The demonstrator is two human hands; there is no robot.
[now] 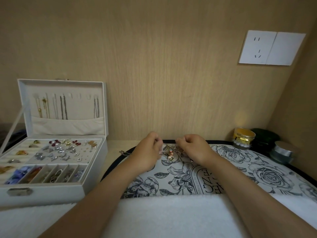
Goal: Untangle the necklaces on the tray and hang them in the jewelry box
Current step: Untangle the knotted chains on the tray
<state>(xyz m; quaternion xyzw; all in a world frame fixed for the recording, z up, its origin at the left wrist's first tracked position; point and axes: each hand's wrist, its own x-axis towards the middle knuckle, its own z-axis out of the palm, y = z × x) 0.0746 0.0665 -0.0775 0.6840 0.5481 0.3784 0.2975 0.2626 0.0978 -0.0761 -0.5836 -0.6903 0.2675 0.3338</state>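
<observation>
Nearest me, a fluffy white towel point(171, 219) overlaps the round, floral-printed, black-rimmed tray point(257, 174) on the table point(113, 146). At its far edge I see the left hand point(147, 152) and right hand point(194, 148), fingers curled and pinching the tangled necklaces point(170, 152), a fine metal knot strung left to right between them. Farther left the white jewelry box point(51, 192) stands open, thin chains point(63, 107) hanging straight in its lid, before a wood-grain wall point(154, 66).

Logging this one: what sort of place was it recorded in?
Probably a home dressing table or vanity nook: an open jewelry box with chains hung in its lid, cosmetic jars by the wood-panelled wall, and a floral tray where the left hand and right hand pinch tangled necklaces.
</observation>
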